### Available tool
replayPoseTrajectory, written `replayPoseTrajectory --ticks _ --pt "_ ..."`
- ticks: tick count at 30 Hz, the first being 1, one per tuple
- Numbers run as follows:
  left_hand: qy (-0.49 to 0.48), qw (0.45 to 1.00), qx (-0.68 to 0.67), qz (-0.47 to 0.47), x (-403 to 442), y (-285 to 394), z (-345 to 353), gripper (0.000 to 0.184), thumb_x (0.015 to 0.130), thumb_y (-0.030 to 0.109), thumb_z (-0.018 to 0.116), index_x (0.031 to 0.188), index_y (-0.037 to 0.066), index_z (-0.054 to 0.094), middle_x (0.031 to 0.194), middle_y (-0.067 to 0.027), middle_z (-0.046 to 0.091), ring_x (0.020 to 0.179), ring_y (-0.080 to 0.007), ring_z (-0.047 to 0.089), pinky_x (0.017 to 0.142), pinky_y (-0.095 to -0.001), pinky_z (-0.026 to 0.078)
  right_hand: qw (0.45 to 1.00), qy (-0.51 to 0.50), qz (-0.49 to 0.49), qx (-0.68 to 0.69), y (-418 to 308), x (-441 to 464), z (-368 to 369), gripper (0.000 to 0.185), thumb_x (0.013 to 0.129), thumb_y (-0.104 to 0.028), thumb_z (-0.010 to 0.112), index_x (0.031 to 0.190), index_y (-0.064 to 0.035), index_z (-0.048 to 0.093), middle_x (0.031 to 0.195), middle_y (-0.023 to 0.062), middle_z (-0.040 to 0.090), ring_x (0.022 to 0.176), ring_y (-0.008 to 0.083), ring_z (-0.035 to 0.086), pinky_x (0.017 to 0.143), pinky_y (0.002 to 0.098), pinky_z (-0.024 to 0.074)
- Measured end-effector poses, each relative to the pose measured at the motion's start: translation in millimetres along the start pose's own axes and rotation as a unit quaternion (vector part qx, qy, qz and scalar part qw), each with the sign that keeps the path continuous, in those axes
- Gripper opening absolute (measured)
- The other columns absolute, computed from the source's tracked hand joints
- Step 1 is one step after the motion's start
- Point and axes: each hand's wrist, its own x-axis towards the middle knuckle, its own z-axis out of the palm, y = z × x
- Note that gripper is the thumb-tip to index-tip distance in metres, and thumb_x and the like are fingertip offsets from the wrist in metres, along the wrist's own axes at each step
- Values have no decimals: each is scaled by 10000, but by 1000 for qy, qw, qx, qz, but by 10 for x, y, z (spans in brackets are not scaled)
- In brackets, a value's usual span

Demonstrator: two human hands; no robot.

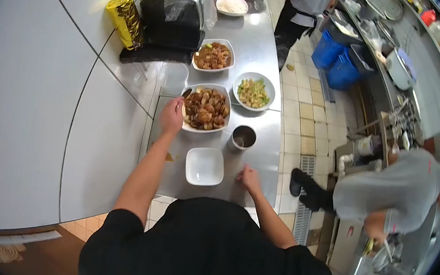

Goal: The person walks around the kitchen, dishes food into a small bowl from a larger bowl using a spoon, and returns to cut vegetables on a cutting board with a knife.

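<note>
My left hand [171, 116] is at the left rim of a white square bowl of brown stewed pieces [205, 109], its fingers closed round a dark spoon [187, 93] whose end reaches over the food. My right hand [249, 178] is low over the steel table [250, 196], fingers curled in, with no object visible in them. Between my hands stands an empty white square bowl [205, 166]. A metal cup [242, 138] is just beyond my right hand. Farther off are a round bowl of green and yellow food [254, 91] and another stew bowl [213, 55].
A black bag holder [171, 19], a yellow foil roll [125, 20] and a clear container [174, 77] stand at the left. A white bowl [231, 6] is at the back. Two people [390, 186] [301, 10] work at the right and far side, near blue bins [343, 70].
</note>
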Motion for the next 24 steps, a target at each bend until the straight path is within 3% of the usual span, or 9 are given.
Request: replayPoseTrajectory --ticks 3,6,9,10,13,16,19,22,24 --pt "-112 978 66 161 28 387 -414 172 887 130 538 1003 49 635 928 -130 652 829 -304 610 723 -375 489 983 97 -87 129 -275 482 -702 468 951 -453 401 968 -6 540 805 134 620 506 171 574 451 290 476" --pt "-145 977 100 117 -139 426 -416 167 903 131 525 998 44 629 924 -130 654 844 -278 621 729 -353 493 966 87 -114 216 -961 1275 -929 546 948 -511 386 1189 -21 384 1019 162 579 595 198 604 491 287 485" --pt "22 997 -13 -72 -404 452 -179 192 940 159 498 1004 18 612 877 -108 654 787 -231 630 676 -320 496 973 60 -50 218 -1548 1870 -917 657 913 -579 399 1252 -24 305 1101 200 549 682 218 641 478 293 518" --pt "115 950 -229 -178 -521 184 29 269 969 229 470 1010 -4 595 853 -106 643 746 -196 626 628 -289 490 977 55 -37 202 -1651 1967 -897 642 917 -562 405 1241 -15 317 1098 203 552 708 226 650 464 296 528" --pt "174 835 -378 -359 -675 146 -91 346 990 296 407 1045 1 579 867 -112 636 793 -178 623 655 -254 489 975 113 -45 184 -1724 2303 -824 534 947 -436 417 1205 31 386 1051 197 579 771 256 663 462 324 565" --pt "198 771 -459 -395 -931 282 -333 403 987 371 389 1060 2 536 822 -130 610 725 -198 614 624 -281 490 966 145 -83 199 -1650 2330 -805 432 965 -327 412 1196 37 440 1024 180 596 780 266 659 491 348 580" --pt "205 706 -500 -458 -1203 357 -589 424 987 402 364 1059 18 527 793 -118 599 706 -213 608 628 -311 492 953 126 -117 250 -1327 2330 -959 411 958 -325 426 1187 13 471 1002 168 603 770 255 660 503 346 581" --pt "187 670 -527 -488 -1557 358 -813 394 983 398 379 1041 37 528 784 -114 600 691 -223 605 628 -331 490 950 143 -115 254 -1158 1671 -1343 373 959 -284 418 1132 28 531 917 154 625 695 222 655 465 335 558" --pt "162 686 -519 -484 -1769 357 -919 347 980 381 393 1006 62 529 782 -102 601 687 -217 598 651 -336 486 953 204 -107 198 -890 1398 -1642 381 956 -302 430 1114 26 545 866 129 632 642 205 647 445 324 539"
